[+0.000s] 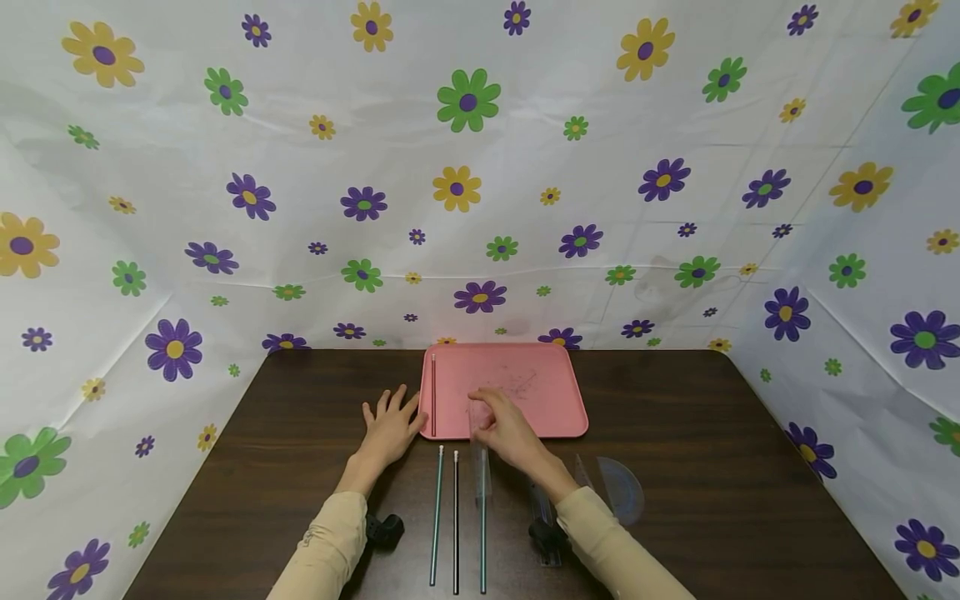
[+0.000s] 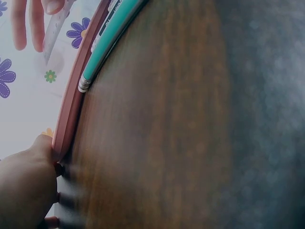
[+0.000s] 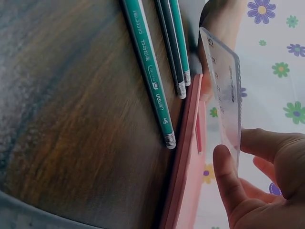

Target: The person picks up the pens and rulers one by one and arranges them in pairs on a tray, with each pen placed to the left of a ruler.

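Note:
My right hand (image 1: 512, 429) pinches a clear ruler (image 3: 224, 81) between thumb and fingers, holding it above the near edge of a pink tray (image 1: 555, 408). The ruler's far end slants back over the pencils in the head view. Fingers spread, my left hand (image 1: 387, 429) rests at the tray's left side, its thumb at the rim. Inside the tray, along its left side, lies a dark red pencil (image 1: 433, 396). In front of the tray are a green pencil (image 1: 437, 517), a black pencil (image 1: 456, 525) and another green pencil (image 1: 483, 550), side by side with erasers toward the tray.
A clear protractor (image 1: 622, 492) and a clear set square (image 1: 583, 473) lie right of my right wrist. Another clear ruler (image 1: 551, 557) lies partly hidden under that wrist. The dark wooden table (image 1: 697, 433) meets a flowered cloth (image 1: 525, 233) behind the tray.

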`<state>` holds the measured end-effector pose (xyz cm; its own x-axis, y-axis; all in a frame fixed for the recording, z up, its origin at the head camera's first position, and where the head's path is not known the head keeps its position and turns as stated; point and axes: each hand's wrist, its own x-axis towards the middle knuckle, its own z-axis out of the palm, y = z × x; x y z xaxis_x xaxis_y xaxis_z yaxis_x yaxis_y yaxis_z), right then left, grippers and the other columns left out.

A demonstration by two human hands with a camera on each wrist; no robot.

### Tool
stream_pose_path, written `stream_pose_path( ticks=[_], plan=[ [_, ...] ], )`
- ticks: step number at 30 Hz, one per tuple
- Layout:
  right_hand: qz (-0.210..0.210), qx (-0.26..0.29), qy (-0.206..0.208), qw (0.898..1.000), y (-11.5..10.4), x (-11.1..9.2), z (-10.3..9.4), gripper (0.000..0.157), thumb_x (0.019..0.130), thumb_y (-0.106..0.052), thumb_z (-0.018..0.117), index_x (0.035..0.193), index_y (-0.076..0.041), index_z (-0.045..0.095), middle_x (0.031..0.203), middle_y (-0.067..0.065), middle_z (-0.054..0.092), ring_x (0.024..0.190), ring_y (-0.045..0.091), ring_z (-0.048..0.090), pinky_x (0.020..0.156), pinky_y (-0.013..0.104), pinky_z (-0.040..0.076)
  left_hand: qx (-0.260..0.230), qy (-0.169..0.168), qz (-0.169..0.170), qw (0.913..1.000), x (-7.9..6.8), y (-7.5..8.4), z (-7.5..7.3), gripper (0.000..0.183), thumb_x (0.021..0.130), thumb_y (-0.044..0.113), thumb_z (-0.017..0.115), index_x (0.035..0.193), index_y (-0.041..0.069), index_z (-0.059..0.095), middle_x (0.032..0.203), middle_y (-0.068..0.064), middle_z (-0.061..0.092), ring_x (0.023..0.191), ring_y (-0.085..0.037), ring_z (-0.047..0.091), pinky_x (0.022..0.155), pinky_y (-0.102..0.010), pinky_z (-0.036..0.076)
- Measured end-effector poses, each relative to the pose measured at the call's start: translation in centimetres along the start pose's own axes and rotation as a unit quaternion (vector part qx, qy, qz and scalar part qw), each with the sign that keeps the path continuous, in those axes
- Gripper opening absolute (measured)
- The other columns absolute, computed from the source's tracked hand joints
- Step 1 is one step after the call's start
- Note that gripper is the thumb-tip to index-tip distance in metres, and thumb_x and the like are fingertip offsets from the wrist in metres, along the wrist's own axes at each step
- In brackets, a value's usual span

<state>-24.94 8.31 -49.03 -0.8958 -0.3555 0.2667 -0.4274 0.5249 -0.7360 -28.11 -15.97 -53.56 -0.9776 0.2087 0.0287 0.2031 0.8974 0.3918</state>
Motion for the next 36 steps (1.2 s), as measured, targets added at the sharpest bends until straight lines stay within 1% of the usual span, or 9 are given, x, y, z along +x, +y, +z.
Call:
stream_pose_path(
  ticks=[3, 8, 11, 15, 21, 26, 28, 31, 36],
  plan=[
    [0.001, -0.003, 0.006, 1.0, -0.1, 0.2, 0.1, 0.055, 0.081, 0.007, 0.073, 0.134, 0.001, 0.057, 0.14, 0.023, 0.051, 0.073, 0.012, 0.058, 0.06, 0.018, 0.049, 0.0, -0.004, -0.001, 1.0, 0.1, -0.1, 0.0, 0.057, 0.105, 0.045, 0.043, 0.153, 0.014, 0.041, 0.162, -0.021, 0.024, 0.149, -0.049, 0.015, 0.11, -0.078, 0.001],
    [0.037, 0.007, 0.003, 0.999, -0.2, 0.4, 0.1, 0.048, 0.085, 0.003, 0.072, 0.131, -0.001, 0.059, 0.133, 0.019, 0.057, 0.07, 0.011, 0.06, 0.058, 0.02, 0.049, -0.001, -0.006, -0.003, 1.0, 0.1, -0.1, 0.1, 0.058, 0.105, 0.046, 0.041, 0.153, 0.014, 0.04, 0.163, -0.021, 0.024, 0.149, -0.049, 0.015, 0.11, -0.078, 0.001],
    [0.06, 0.019, 0.007, 0.998, -0.3, 0.6, 0.2, 0.041, 0.087, 0.0, 0.072, 0.127, -0.002, 0.063, 0.125, 0.017, 0.063, 0.078, 0.015, 0.065, 0.059, 0.021, 0.051, 0.0, -0.005, -0.001, 1.0, 0.2, -0.2, 0.1, 0.058, 0.105, 0.046, 0.041, 0.153, 0.015, 0.04, 0.163, -0.02, 0.024, 0.149, -0.049, 0.015, 0.11, -0.078, 0.002],
    [0.07, 0.03, 0.011, 0.997, -0.2, 0.7, 0.2, 0.037, 0.088, -0.003, 0.072, 0.125, -0.002, 0.065, 0.118, 0.016, 0.068, 0.088, 0.021, 0.068, 0.062, 0.023, 0.053, -0.001, -0.003, 0.002, 1.0, 0.2, -0.2, 0.2, 0.058, 0.105, 0.047, 0.042, 0.154, 0.015, 0.04, 0.163, -0.02, 0.024, 0.149, -0.049, 0.016, 0.11, -0.078, 0.002],
    [0.074, 0.045, 0.019, 0.996, -0.2, 1.1, 0.3, 0.04, 0.088, -0.001, 0.071, 0.127, 0.002, 0.064, 0.117, 0.019, 0.069, 0.087, 0.022, 0.068, 0.062, 0.023, 0.055, -0.002, -0.001, 0.002, 1.0, 0.1, -0.2, 0.2, 0.059, 0.104, 0.046, 0.043, 0.154, 0.014, 0.04, 0.163, -0.021, 0.024, 0.149, -0.05, 0.015, 0.109, -0.078, 0.001],
    [0.076, 0.08, 0.018, 0.994, 0.1, 1.5, 0.7, 0.047, 0.086, 0.006, 0.069, 0.132, 0.007, 0.058, 0.125, 0.024, 0.063, 0.081, 0.02, 0.068, 0.059, 0.022, 0.056, -0.006, 0.0, 0.0, 1.0, 0.1, -0.1, 0.2, 0.059, 0.104, 0.046, 0.043, 0.153, 0.014, 0.04, 0.163, -0.021, 0.024, 0.149, -0.049, 0.015, 0.11, -0.078, 0.001],
    [0.063, 0.077, 0.015, 0.995, 0.3, 1.6, 0.8, 0.053, 0.084, 0.008, 0.069, 0.135, 0.009, 0.055, 0.129, 0.025, 0.059, 0.077, 0.017, 0.066, 0.058, 0.02, 0.055, -0.008, -0.001, 0.0, 1.0, 0.1, -0.1, 0.2, 0.059, 0.104, 0.047, 0.043, 0.153, 0.014, 0.04, 0.163, -0.021, 0.024, 0.149, -0.049, 0.015, 0.11, -0.078, 0.001],
    [0.045, 0.052, 0.02, 0.997, 0.6, 1.9, 1.0, 0.06, 0.08, 0.011, 0.067, 0.138, 0.008, 0.053, 0.133, 0.023, 0.056, 0.074, 0.013, 0.062, 0.058, 0.017, 0.051, -0.009, -0.001, 0.001, 1.0, 0.1, -0.1, 0.2, 0.059, 0.104, 0.047, 0.043, 0.153, 0.014, 0.04, 0.162, -0.021, 0.024, 0.149, -0.049, 0.015, 0.11, -0.078, 0.0],
    [0.028, 0.02, 0.038, 0.999, 0.6, 2.2, 1.2, 0.066, 0.074, 0.012, 0.063, 0.139, 0.008, 0.051, 0.135, 0.024, 0.053, 0.074, 0.012, 0.054, 0.059, 0.017, 0.045, -0.009, 0.001, 0.001, 1.0, 0.1, -0.2, 0.3, 0.059, 0.104, 0.048, 0.043, 0.154, 0.015, 0.04, 0.162, -0.021, 0.024, 0.149, -0.05, 0.015, 0.11, -0.078, 0.0]
  ],
)
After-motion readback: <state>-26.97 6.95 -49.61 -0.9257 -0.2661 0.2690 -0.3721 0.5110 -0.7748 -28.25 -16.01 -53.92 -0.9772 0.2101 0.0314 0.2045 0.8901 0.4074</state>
